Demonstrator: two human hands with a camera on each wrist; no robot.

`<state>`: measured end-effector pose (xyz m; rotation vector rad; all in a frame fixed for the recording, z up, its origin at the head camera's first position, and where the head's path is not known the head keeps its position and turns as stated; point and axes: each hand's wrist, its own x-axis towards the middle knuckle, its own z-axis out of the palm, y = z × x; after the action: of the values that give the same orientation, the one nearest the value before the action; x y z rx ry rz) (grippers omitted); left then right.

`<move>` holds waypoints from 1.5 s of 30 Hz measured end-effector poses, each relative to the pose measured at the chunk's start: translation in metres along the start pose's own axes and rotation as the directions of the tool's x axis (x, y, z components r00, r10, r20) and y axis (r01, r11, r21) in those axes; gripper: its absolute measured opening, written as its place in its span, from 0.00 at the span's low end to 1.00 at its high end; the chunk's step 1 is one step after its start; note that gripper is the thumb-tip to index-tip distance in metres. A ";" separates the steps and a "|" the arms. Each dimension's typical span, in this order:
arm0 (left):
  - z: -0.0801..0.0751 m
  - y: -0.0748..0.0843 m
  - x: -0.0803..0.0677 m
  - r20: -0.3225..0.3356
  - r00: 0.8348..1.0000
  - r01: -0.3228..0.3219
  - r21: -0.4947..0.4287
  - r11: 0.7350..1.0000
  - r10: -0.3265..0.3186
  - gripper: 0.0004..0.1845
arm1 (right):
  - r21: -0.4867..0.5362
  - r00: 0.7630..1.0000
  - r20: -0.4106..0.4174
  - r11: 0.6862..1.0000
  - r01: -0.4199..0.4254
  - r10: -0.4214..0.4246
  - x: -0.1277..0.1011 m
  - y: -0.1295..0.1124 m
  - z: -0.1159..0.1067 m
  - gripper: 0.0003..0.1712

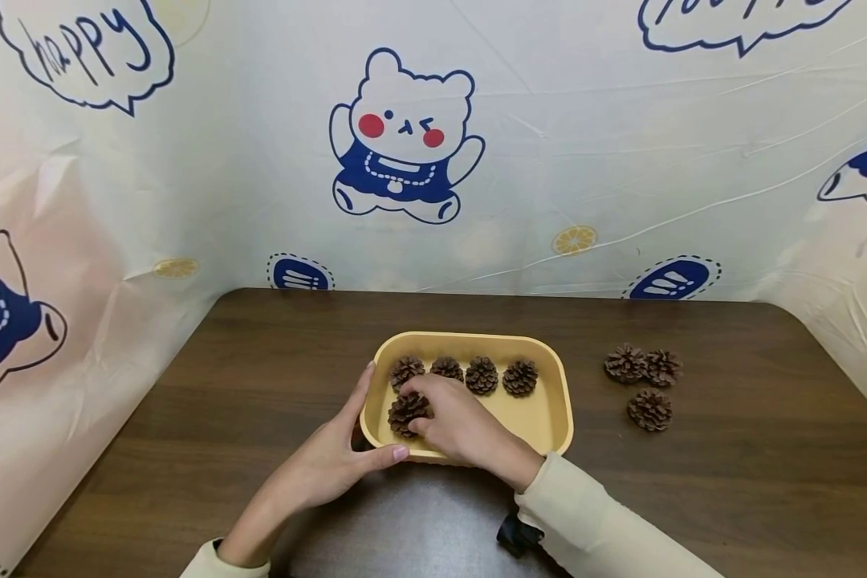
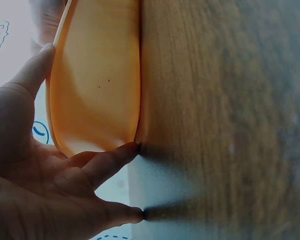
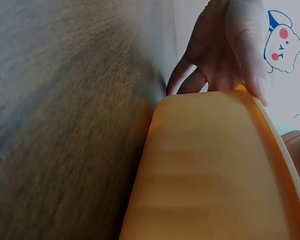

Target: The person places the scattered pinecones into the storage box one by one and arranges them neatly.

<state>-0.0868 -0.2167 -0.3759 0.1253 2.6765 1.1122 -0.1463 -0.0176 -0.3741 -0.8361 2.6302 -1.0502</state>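
A yellow tray (image 1: pixel 553 417) sits mid-table with a row of pine cones (image 1: pixel 482 375) along its far side. My right hand (image 1: pixel 422 408) reaches into the tray's near left corner, fingers curled over another pine cone (image 1: pixel 403 412). My left hand (image 1: pixel 367 424) braces the tray's near left corner from outside, with straight fingers along the left wall and the thumb along the front rim. The left wrist view shows that left hand (image 2: pixel 50 165) against the tray wall (image 2: pixel 100 75), fingertips on the table. In the right wrist view the left hand (image 3: pixel 225 50) touches the tray (image 3: pixel 205 170); the cones are hidden.
Three loose pine cones (image 1: pixel 643 381) lie on the dark wooden table (image 1: pixel 260 385) to the right of the tray. A printed cartoon sheet (image 1: pixel 405 136) walls off the back and both sides. A black strap (image 1: pixel 513 534) sits at my right wrist.
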 end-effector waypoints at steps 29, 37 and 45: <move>0.001 0.001 0.002 -0.001 1.000 0.006 -0.001 1.000 -0.006 0.63 | -0.059 0.999 -0.032 0.998 -0.021 0.019 -0.005 0.000 -0.001 0.26; 0.000 0.000 0.001 0.000 1.000 0.003 0.000 1.000 -0.003 0.63 | -0.059 0.998 -0.055 0.998 -0.027 0.023 -0.004 -0.002 0.000 0.24; 0.000 -0.001 0.001 0.003 1.000 0.005 -0.002 1.000 -0.005 0.63 | -0.094 0.998 -0.055 0.995 -0.014 0.009 -0.001 -0.006 0.003 0.23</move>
<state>-0.0878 -0.2172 -0.3763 0.1196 2.6710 1.1127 -0.1419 -0.0229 -0.3723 -0.8218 2.7455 -0.9661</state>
